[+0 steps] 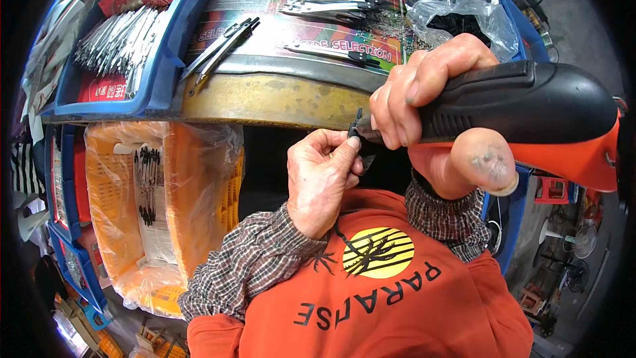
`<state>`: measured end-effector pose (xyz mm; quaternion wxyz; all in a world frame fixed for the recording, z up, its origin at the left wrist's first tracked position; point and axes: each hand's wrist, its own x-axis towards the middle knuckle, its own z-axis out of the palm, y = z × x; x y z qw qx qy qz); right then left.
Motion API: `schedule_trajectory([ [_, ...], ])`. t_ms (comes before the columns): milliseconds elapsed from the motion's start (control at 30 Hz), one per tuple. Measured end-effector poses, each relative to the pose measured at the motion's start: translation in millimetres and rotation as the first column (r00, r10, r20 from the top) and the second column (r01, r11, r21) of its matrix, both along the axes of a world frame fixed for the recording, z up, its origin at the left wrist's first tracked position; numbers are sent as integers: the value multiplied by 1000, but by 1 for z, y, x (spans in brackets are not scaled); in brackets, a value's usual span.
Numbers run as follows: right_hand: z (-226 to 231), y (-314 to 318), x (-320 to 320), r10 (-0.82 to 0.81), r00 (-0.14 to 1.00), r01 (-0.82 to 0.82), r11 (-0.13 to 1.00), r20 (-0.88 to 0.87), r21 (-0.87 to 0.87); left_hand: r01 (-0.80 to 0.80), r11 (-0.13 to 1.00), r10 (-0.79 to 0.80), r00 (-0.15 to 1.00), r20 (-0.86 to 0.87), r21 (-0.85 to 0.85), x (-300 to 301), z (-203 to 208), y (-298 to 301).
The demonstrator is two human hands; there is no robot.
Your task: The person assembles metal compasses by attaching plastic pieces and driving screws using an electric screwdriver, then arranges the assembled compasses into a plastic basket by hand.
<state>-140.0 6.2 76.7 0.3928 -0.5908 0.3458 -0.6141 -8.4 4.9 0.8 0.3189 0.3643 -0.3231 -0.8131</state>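
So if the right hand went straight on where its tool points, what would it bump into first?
Likely the small black part pinched in the left hand; the power tool in the right hand points there, though depth and contact are unclear.

Right of centre, the tool (523, 96) is black and orange-red; the pinched part (354, 130) at centre, black. Below, checked brown, black and white sleeves (228, 268) and an orange-red top (271, 331) with a yellow-and-black print. Left: orange crate (112, 205). Upper left: blue tray (173, 46), white-and-black pieces (119, 53).
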Motion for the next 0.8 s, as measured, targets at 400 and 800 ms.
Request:
schedule_trajectory([
  [400,7,13,11,-139,990,139,982,-5,132,31,994,-30,1000,6,-110,1,-9,0],
  [800,5,25,-6,-74,987,90,990,139,-111,41,914,3,994,108,-404,18,3,-5],
])
